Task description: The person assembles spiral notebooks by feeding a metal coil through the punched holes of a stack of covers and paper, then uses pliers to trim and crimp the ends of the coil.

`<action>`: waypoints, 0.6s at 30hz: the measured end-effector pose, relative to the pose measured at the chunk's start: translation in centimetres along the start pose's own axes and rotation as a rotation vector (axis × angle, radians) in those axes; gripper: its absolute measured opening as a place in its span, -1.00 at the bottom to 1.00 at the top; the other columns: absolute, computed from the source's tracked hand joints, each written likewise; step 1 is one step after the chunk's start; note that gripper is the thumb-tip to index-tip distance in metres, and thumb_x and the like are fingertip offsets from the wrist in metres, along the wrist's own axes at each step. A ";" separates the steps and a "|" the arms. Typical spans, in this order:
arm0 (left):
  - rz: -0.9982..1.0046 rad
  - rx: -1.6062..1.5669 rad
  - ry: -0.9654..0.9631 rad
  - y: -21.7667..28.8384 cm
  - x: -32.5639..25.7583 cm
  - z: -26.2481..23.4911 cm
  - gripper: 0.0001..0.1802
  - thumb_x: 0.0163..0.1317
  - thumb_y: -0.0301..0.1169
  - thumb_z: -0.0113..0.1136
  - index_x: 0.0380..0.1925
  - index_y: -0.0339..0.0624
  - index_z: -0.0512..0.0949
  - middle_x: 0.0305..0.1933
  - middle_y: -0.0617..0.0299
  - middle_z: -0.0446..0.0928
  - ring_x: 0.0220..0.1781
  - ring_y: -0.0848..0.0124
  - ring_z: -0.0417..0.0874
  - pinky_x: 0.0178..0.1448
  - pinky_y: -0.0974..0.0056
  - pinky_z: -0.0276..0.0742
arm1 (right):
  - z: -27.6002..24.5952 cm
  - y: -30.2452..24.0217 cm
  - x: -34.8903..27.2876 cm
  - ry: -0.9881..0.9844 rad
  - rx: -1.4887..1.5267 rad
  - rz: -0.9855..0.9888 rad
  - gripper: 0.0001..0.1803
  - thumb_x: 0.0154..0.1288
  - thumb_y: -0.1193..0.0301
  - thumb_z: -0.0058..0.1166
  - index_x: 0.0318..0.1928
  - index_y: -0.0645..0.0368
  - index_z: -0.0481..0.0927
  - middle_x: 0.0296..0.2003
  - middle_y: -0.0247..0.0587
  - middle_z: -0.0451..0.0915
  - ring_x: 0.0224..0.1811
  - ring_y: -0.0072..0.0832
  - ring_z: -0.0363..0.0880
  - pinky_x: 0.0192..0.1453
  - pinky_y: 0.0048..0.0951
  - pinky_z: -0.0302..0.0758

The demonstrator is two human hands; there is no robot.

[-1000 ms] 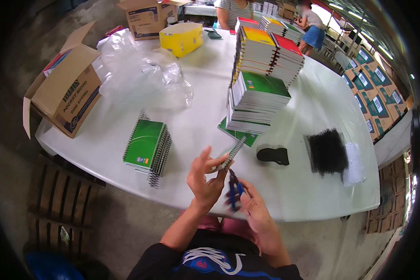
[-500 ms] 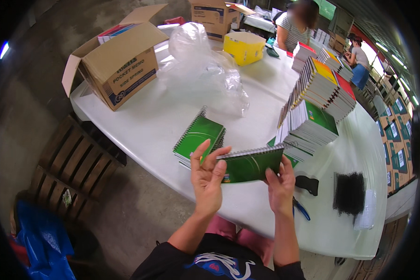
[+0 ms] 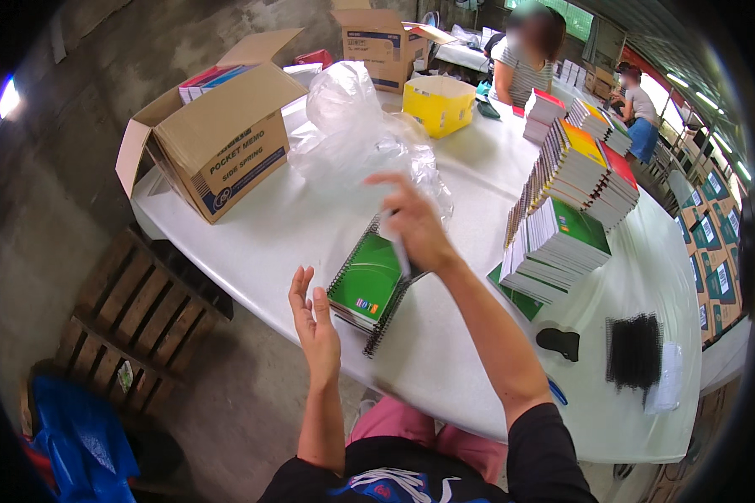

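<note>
A small stack of green spiral notebooks (image 3: 365, 281) lies near the table's front edge, with black wire coils along both of its long sides. My left hand (image 3: 316, 331) is open beside the stack's near left corner, fingers upright and thumb apart, holding nothing. Over the stack's far right part is my right hand (image 3: 418, 225), smeared by motion, with one finger stretched to the left. A thin greyish notebook (image 3: 405, 258), seen nearly edge-on, hangs from its grip; the blur hides how the other fingers lie on it.
Tall notebook stacks (image 3: 554, 243) stand to the right. Farther right lie a black object (image 3: 558, 343), black wire coils (image 3: 633, 350) and a blue-handled tool (image 3: 557, 391). Clear plastic bags (image 3: 352, 138), an open carton (image 3: 235, 159) and a yellow box (image 3: 438, 105) occupy the far side. A person (image 3: 524, 67) works opposite.
Both hands held a green notebook in front of me. My left hand has let go and moved left; my right hand has swung up and left over the stack with the notebook.
</note>
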State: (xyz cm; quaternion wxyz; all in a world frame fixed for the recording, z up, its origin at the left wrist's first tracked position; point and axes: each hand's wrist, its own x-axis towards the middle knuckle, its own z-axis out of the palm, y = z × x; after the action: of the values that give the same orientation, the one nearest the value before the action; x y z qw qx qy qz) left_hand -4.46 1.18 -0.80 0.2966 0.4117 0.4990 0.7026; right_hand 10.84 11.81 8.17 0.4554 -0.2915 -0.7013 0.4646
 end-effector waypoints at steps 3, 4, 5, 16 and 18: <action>-0.080 -0.117 -0.027 -2.4 0.0 0.1 -0.46 0.46 -0.10 -0.24 0.28 -0.23 0.19 0.31 0.07 0.27 0.41 0.31 0.16 0.45 0.22 -0.04 | 3.5 -0.1 0.3 -0.397 -0.578 -0.113 -0.38 -0.05 0.50 -0.13 0.15 -0.04 0.40 -0.08 -0.14 0.55 -0.18 -0.35 0.49 0.26 -0.23 0.10; -0.100 -0.149 -0.044 -2.8 0.0 0.5 -0.45 0.47 -0.09 -0.28 0.28 -0.24 0.19 0.32 0.08 0.27 0.42 0.30 0.14 0.46 0.22 -0.05 | 4.1 0.3 -0.3 -0.456 -0.636 -0.188 -0.37 -0.03 0.50 -0.13 0.18 -0.06 0.39 -0.03 -0.14 0.54 -0.12 -0.35 0.52 0.31 -0.22 0.04; -0.104 -0.147 -0.056 -2.9 -0.1 0.8 -0.46 0.47 -0.10 -0.28 0.28 -0.25 0.19 0.32 0.07 0.26 0.42 0.30 0.14 0.46 0.22 -0.04 | 4.3 0.8 -1.1 -0.352 -0.648 -0.257 -0.37 0.00 0.49 -0.12 0.20 -0.07 0.38 -0.03 -0.13 0.54 -0.08 -0.36 0.52 0.32 -0.22 0.02; -0.070 -0.092 -0.031 -3.2 -0.2 2.1 -0.61 0.45 -0.31 -0.30 0.08 -0.29 0.41 0.10 0.12 0.42 0.19 0.35 0.36 0.30 0.29 0.17 | 1.3 10.9 -3.6 0.435 -0.228 0.149 -0.56 0.44 0.06 -0.21 0.06 0.07 0.52 -0.04 -0.11 0.52 -0.02 -0.24 0.51 0.10 -0.37 0.39; -0.060 -0.129 -0.044 -3.8 -0.1 2.1 -0.61 0.45 -0.30 -0.31 0.05 -0.29 0.43 0.07 0.13 0.44 0.14 0.36 0.38 0.26 0.30 0.21 | 1.7 10.4 -3.2 0.420 -0.338 0.198 -0.58 0.43 0.06 -0.19 0.04 0.05 0.52 -0.01 -0.10 0.49 0.01 -0.26 0.48 0.09 -0.29 0.36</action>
State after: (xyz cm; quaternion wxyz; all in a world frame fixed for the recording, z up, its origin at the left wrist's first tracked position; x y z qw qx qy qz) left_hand -2.55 3.27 -4.12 0.3541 0.3919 0.4583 0.7148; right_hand 10.48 12.59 -2.81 0.4879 -0.5202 -0.6273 0.3127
